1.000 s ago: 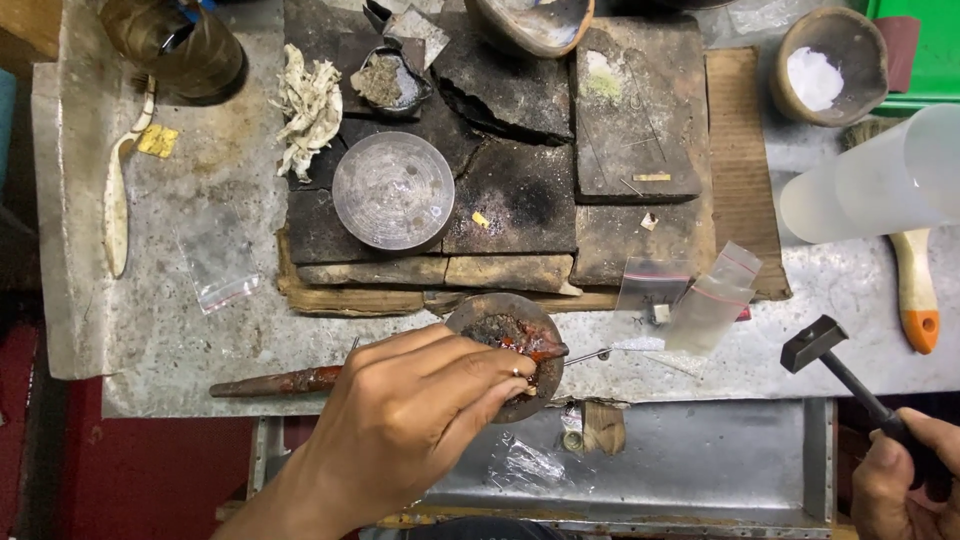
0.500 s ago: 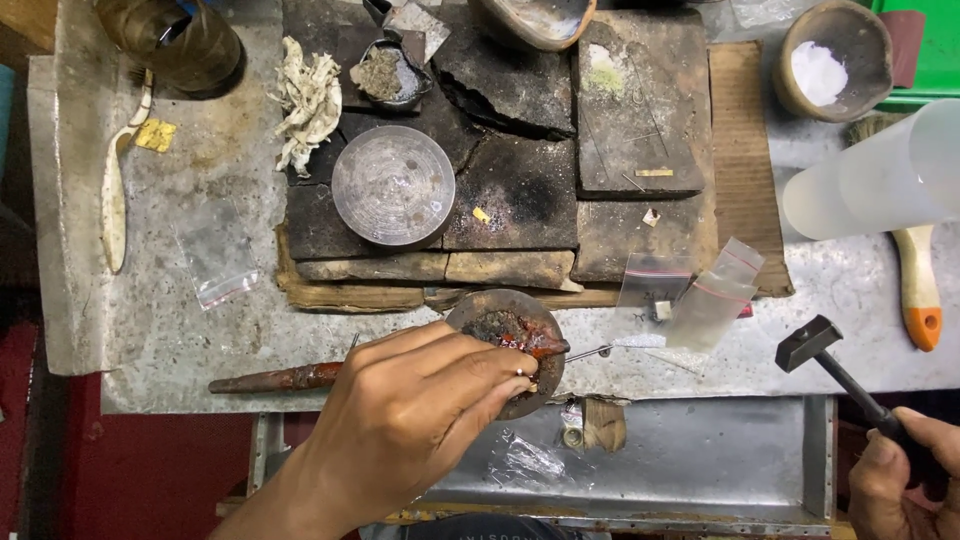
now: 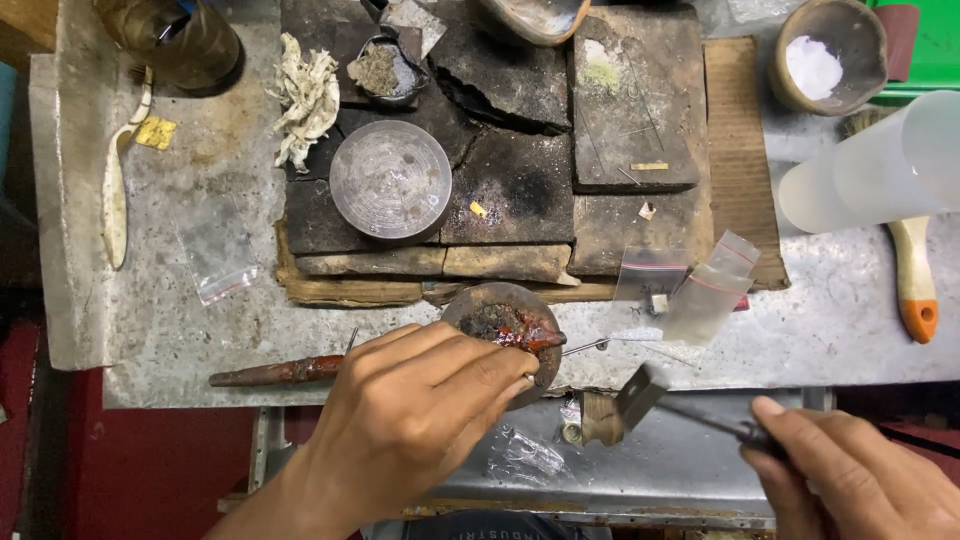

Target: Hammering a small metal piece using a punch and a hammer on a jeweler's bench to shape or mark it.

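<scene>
Pinching the round pitch block at the bench edge, left hand; right hand grips hammer.

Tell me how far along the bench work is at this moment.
Early to middle, I'd judge. Set up: the round block with dark red wax on top sits at the bench edge, with small plastic bags beside it. In hand: the left hand pinches something at the block's top, too small to identify, and the right hand holds a small hammer just right of it. Left: no strike is landing yet.
</scene>
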